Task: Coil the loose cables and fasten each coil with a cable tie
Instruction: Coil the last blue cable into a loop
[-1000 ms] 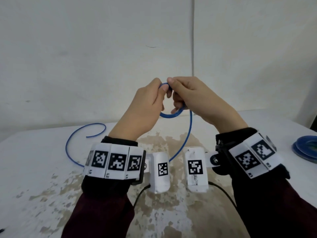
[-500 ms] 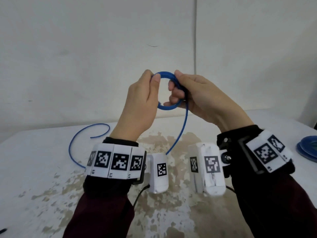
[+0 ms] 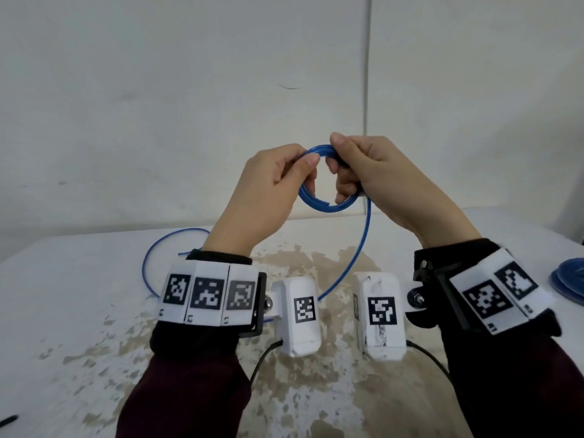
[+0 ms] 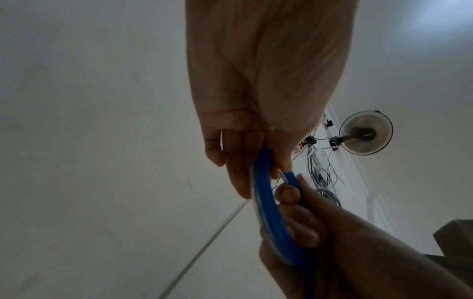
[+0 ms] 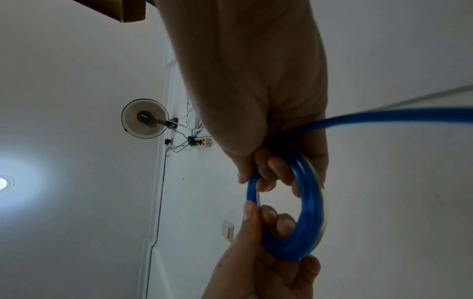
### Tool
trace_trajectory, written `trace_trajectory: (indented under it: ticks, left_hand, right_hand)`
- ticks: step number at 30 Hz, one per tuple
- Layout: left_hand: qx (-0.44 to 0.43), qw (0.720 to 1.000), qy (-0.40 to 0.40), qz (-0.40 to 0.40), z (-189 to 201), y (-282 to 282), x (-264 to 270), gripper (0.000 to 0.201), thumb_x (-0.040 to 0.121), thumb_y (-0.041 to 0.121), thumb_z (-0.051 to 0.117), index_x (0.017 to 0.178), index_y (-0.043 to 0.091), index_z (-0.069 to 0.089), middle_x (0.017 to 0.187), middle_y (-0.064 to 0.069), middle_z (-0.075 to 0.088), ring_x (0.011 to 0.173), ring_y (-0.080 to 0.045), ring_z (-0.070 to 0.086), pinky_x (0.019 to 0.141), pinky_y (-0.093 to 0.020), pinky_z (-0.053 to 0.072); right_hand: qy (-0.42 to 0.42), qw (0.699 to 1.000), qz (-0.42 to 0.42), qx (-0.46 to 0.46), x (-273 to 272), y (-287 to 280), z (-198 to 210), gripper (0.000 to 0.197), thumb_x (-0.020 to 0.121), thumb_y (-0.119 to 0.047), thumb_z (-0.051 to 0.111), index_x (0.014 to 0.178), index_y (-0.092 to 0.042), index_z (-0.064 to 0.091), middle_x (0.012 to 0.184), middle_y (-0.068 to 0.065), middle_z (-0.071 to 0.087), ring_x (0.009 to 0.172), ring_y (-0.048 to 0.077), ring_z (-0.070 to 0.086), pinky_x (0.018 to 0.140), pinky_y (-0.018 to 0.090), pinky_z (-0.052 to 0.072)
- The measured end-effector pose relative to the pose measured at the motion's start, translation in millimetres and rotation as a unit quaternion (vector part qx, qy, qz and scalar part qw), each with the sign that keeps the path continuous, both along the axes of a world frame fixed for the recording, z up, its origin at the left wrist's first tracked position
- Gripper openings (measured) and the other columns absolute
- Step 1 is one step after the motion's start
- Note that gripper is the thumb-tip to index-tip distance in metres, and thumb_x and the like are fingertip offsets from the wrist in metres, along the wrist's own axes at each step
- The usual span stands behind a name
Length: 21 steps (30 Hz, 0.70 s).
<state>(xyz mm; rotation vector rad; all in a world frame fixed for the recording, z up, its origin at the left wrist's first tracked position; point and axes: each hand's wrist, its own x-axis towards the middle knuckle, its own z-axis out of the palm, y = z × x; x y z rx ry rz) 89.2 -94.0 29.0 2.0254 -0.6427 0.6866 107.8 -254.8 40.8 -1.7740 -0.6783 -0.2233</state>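
Observation:
A small coil of blue cable point(image 3: 319, 202) is held up above the table between both hands. My left hand point(image 3: 308, 172) pinches the coil's left side with thumb and fingers. My right hand point(image 3: 339, 162) grips the right side, thumb on top and fingers curled through the ring. The loose tail point(image 3: 360, 248) drops from the right hand to the table, passes behind my left wrist and ends in an open loop point(image 3: 148, 273). The left wrist view shows the coil point(image 4: 271, 212) edge-on. In the right wrist view the coil point(image 5: 307, 212) has several turns and the tail point(image 5: 384, 117) runs off to the right.
The white table point(image 3: 79, 311) has worn brown patches in the middle. A second blue coil point(image 3: 568, 282) lies at the right edge. A small black item point(image 3: 9, 420) sits at the near left corner. A white wall stands close behind the table.
The right hand has turned and shifted its grip round the coil's right side, and the ring has opened toward me. The tail's free end on the table has slid a little toward the hands.

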Motion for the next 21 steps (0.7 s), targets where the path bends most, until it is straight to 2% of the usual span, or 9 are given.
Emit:
trace_trajectory:
  ticks: [2, 3, 7, 10, 12, 14, 17, 19, 21]
  left_hand:
    - [-0.009, 1.000, 0.004, -0.003, 1, 3, -1, 0.032, 0.099, 0.020, 0.047, 0.069, 0.018, 0.057, 0.063, 0.005, 0.061, 0.063, -0.011, 0.056, 0.067, -0.022, 0.044]
    - [-0.013, 1.000, 0.008, -0.006, 2, 4, -1, 0.031, 0.099, 0.020, 0.048, 0.070, 0.017, 0.058, 0.063, 0.005, 0.062, 0.063, -0.009, 0.056, 0.067, -0.021, 0.044]
    - [-0.021, 0.998, 0.056, -0.032, 2, 7, -1, 0.028, 0.099, 0.022, 0.047, 0.078, 0.015, 0.064, 0.066, 0.005, 0.067, 0.068, -0.009, 0.060, 0.073, -0.026, 0.047]
    - [-0.008, 0.982, 0.173, -0.071, 3, 8, -4, 0.026, 0.100, 0.022, 0.043, 0.087, 0.017, 0.064, 0.073, 0.006, 0.070, 0.080, -0.011, 0.064, 0.086, -0.035, 0.049]
    - [0.012, 0.972, 0.221, -0.077, 4, 5, -7, 0.027, 0.102, 0.024, 0.038, 0.087, 0.019, 0.060, 0.074, 0.007, 0.067, 0.082, -0.012, 0.062, 0.087, -0.036, 0.046]
    - [0.020, 0.981, 0.186, -0.050, 5, 0, -8, 0.032, 0.103, 0.025, 0.034, 0.080, 0.016, 0.053, 0.070, 0.004, 0.061, 0.076, -0.011, 0.060, 0.084, -0.032, 0.046]
    - [-0.045, 0.993, 0.110, 0.005, 5, -4, -5, 0.033, 0.104, 0.024, 0.032, 0.075, 0.014, 0.045, 0.067, 0.003, 0.051, 0.061, -0.004, 0.055, 0.069, -0.020, 0.041]
    - [-0.092, 0.992, 0.086, 0.020, 5, -4, -1, 0.033, 0.104, 0.023, 0.031, 0.074, 0.013, 0.043, 0.067, 0.003, 0.048, 0.059, -0.004, 0.052, 0.066, -0.020, 0.039]
    - [-0.114, 0.989, 0.089, -0.001, 5, -5, -1, 0.033, 0.104, 0.020, 0.032, 0.074, 0.012, 0.042, 0.067, 0.001, 0.048, 0.060, -0.007, 0.051, 0.070, -0.023, 0.040]
  right_hand:
    - [0.006, 1.000, 0.024, -0.003, 0, 0, -1, 0.038, 0.103, -0.030, 0.036, 0.077, -0.008, 0.053, 0.053, -0.007, 0.035, 0.054, 0.012, 0.040, 0.065, 0.025, 0.052]
    - [0.009, 0.999, 0.036, -0.004, 0, 0, -2, 0.038, 0.103, -0.030, 0.035, 0.078, -0.008, 0.054, 0.055, -0.007, 0.035, 0.055, 0.012, 0.040, 0.066, 0.025, 0.051]
    - [-0.002, 1.000, 0.006, -0.015, 1, 2, -2, 0.038, 0.103, -0.030, 0.036, 0.072, -0.011, 0.049, 0.052, -0.008, 0.035, 0.049, 0.011, 0.036, 0.059, 0.025, 0.046]
    - [-0.022, 0.997, -0.014, -0.074, 2, 2, -3, 0.040, 0.102, -0.032, 0.038, 0.070, -0.011, 0.049, 0.049, -0.010, 0.038, 0.047, 0.011, 0.037, 0.059, 0.029, 0.043]
    - [-0.026, 0.994, -0.004, -0.106, 1, 2, -4, 0.040, 0.101, -0.031, 0.042, 0.069, -0.011, 0.053, 0.051, -0.005, 0.040, 0.050, 0.013, 0.038, 0.059, 0.030, 0.042]
    - [-0.002, 0.997, 0.018, -0.079, 1, 2, -5, 0.039, 0.100, -0.031, 0.045, 0.071, -0.010, 0.059, 0.053, -0.001, 0.040, 0.052, 0.014, 0.041, 0.060, 0.028, 0.044]
    - [0.071, 0.996, 0.055, 0.027, 3, 2, -5, 0.042, 0.100, -0.035, 0.041, 0.083, -0.007, 0.067, 0.055, -0.002, 0.051, 0.057, 0.015, 0.052, 0.068, 0.025, 0.051]
    - [0.113, 0.987, 0.085, 0.080, 5, 2, -4, 0.045, 0.103, -0.032, 0.033, 0.086, -0.007, 0.065, 0.059, -0.002, 0.055, 0.062, 0.015, 0.056, 0.074, 0.026, 0.053]
    - [0.119, 0.983, 0.093, 0.106, 6, 3, -3, 0.042, 0.104, -0.029, 0.030, 0.082, -0.008, 0.059, 0.056, -0.004, 0.048, 0.059, 0.014, 0.051, 0.078, 0.028, 0.051]
